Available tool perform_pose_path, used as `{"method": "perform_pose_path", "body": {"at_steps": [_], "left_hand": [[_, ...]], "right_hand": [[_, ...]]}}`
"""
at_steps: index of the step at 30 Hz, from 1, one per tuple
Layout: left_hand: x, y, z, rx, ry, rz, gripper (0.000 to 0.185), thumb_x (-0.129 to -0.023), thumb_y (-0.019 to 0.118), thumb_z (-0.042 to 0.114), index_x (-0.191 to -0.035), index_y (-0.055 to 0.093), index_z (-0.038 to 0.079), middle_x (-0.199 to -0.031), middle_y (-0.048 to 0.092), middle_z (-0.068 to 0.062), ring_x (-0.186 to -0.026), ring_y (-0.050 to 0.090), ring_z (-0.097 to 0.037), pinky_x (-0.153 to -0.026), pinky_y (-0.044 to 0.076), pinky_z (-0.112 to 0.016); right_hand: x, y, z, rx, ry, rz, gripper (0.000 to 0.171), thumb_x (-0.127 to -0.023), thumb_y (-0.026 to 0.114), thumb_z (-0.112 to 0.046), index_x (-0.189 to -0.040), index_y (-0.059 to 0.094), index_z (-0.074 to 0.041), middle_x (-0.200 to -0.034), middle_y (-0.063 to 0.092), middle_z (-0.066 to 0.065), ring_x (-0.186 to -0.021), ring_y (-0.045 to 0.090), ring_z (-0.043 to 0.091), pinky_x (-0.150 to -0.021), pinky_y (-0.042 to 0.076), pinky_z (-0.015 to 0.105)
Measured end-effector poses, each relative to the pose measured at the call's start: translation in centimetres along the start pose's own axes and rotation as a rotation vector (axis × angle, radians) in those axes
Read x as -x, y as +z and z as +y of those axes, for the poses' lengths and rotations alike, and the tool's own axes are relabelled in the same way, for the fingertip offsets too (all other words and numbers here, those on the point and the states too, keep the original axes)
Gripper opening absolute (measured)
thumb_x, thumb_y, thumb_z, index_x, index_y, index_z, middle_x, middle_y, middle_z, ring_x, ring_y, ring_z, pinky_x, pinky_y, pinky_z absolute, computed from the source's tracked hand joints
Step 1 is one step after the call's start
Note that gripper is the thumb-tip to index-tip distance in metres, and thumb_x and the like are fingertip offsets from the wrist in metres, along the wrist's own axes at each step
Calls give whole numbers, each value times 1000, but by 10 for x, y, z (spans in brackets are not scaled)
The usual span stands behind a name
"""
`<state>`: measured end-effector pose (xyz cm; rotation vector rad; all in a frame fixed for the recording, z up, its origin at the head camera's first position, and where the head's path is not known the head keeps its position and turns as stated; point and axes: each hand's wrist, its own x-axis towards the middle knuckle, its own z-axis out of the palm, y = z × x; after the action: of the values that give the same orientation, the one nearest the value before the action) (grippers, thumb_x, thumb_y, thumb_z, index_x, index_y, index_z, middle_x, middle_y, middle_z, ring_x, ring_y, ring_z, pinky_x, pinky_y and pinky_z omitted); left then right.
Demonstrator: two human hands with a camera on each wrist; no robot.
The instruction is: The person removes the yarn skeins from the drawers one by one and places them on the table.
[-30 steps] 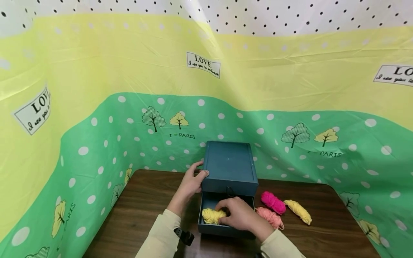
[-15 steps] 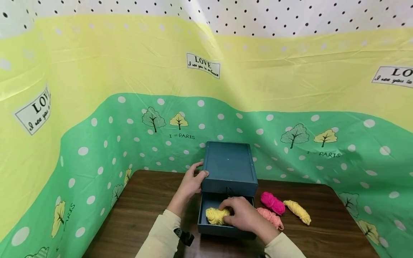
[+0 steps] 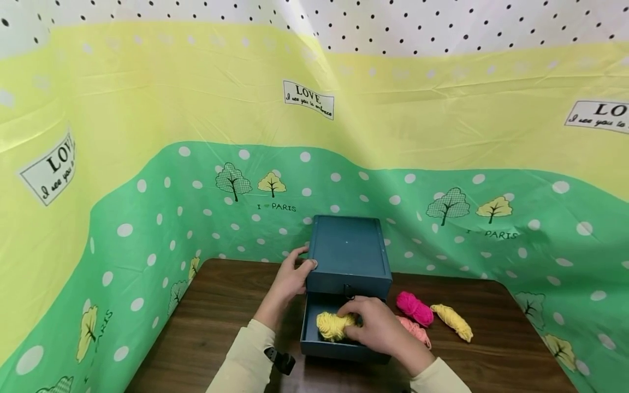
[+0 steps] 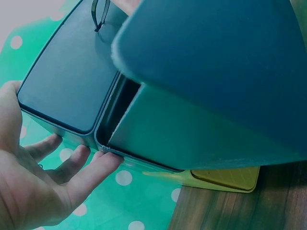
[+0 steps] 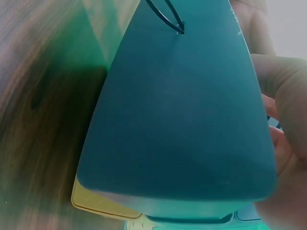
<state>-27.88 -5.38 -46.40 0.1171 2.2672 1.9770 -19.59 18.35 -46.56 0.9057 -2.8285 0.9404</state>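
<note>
Yellow yarn bundle [image 3: 330, 326] pinched in the open drawer [image 3: 339, 350]

The right hand [image 3: 375, 327] pinches its right end between thumb and fingers. The left hand [image 3: 292, 276] rests spread fingers against the left side of the blue cabinet [image 3: 348, 245]. Right of the drawer, on the brown table [image 3: 211, 322], lie a magenta bundle [image 3: 415, 308], a partly hidden coral bundle [image 3: 416, 331] and a slim yellow bundle [image 3: 452, 322].
</note>
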Motion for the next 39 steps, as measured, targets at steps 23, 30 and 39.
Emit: {"method": "perform_pose_path", "body": {"at_steps": [23, 30, 39], "left_hand": [[0, -1, 0, -19, -7, 2, 62, -96, 63, 46, -153, 46, 27, -140, 53, -16, -118, 60, -36, -81, 59, -52], [-1, 0, -2, -17, -12, 6, 62, -96, 64, 47, -153, 46, 28, -141, 52, -15, -121, 59, -37, -83, 58, -54], [-1, 0, -1, 1, -15, 2, 62, -96, 64, 45, -153, 46, 27, -142, 52, -15, -117, 62, -35, -84, 58, -54]], "right_hand": [[23, -29, -1, 13, 59, 72, 23, -86, 80, -12, -107, 77, -24, -104, 69, -15, -87, 62, 2, -74, 55, 28], [28, -40, 3, 49, 57, 101, 23, -87, 80, -14, -107, 77, -25, -103, 69, -17, -86, 62, 1, -72, 54, 26], [39, -50, 8, 49, 94, 132, 24, -88, 80, -14, -107, 78, -28, -100, 68, -17, -78, 58, 3, -64, 50, 24]]}}
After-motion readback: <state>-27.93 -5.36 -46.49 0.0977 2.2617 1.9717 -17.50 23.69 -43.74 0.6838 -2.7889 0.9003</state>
